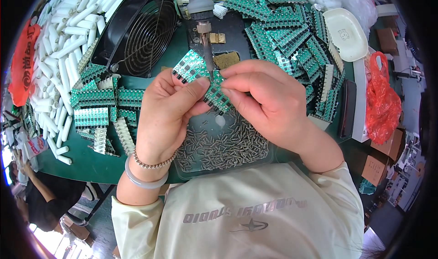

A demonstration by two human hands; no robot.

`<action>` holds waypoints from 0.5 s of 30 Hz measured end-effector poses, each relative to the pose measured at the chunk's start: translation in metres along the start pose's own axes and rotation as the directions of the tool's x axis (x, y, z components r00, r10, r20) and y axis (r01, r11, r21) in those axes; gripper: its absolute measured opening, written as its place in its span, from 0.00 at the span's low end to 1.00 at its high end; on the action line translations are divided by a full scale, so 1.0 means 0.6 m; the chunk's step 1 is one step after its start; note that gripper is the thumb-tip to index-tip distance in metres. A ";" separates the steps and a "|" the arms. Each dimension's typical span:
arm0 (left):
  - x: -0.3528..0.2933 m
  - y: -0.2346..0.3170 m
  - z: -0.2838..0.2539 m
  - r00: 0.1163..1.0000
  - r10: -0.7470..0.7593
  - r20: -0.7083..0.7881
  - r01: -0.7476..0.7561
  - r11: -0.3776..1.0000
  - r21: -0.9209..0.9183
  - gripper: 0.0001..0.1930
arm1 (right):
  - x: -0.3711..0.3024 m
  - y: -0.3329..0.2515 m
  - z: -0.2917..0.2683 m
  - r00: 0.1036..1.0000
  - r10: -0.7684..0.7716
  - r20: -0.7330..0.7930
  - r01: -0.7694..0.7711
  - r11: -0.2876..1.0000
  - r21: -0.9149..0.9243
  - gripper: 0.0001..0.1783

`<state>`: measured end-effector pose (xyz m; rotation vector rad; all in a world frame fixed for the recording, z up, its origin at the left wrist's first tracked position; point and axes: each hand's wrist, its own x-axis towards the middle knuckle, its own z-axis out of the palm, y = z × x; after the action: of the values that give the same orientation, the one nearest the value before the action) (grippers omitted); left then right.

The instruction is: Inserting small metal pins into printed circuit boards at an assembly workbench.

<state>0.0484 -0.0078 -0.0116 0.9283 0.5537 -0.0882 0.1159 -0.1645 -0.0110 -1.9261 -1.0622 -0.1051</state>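
My left hand (pixel 166 106) and my right hand (pixel 264 99) meet above the green table (pixel 91 161), both pinching a small green circuit board panel (pixel 215 94) with dark pins along its lower edge. A second green panel piece (pixel 189 67) sticks up behind my left fingers. Below the hands lies a clear tray (pixel 269 158) full of small metal pins (pixel 228 145). My left wrist wears a bead bracelet and a pale bangle.
Stacks of green boards lie at the left (pixel 102 99) and upper right (pixel 292 35). White tubes (pixel 59 53) are heaped at far left. A black fan (pixel 141 31), a soldering stand (pixel 205 31), a white dish (pixel 346 33) and a red bag (pixel 381 99) surround the work spot.
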 end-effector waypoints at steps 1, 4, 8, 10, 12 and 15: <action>0.000 -0.002 -0.003 1.000 0.013 -0.001 -0.013 1.000 0.003 0.02 | 0.001 0.000 0.000 1.000 -0.001 0.000 0.001 1.000 0.001 0.07; 0.003 -0.004 -0.003 1.000 0.030 -0.005 -0.030 0.999 0.016 0.03 | 0.001 0.000 0.000 1.000 -0.003 0.001 0.003 1.000 -0.006 0.08; 0.002 0.001 0.001 0.999 0.042 0.000 -0.042 0.998 0.035 0.04 | 0.002 0.002 0.000 1.000 -0.004 -0.001 0.004 1.000 -0.009 0.08; 0.003 0.000 0.001 0.999 0.046 -0.007 -0.045 0.998 0.046 0.04 | 0.003 0.002 0.000 1.000 -0.007 -0.007 0.007 1.000 -0.013 0.08; 0.002 -0.001 0.000 0.999 0.050 -0.017 -0.049 0.997 0.057 0.05 | 0.004 0.002 0.000 1.000 -0.006 -0.005 0.006 1.000 -0.006 0.08; 0.001 -0.001 0.000 0.998 0.053 -0.016 -0.052 0.997 0.059 0.05 | 0.003 0.002 0.000 1.000 -0.017 -0.009 0.017 1.000 -0.016 0.08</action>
<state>0.0490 -0.0080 -0.0121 1.0006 0.5446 -0.0490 0.1178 -0.1632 -0.0108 -1.9294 -1.0748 -0.1326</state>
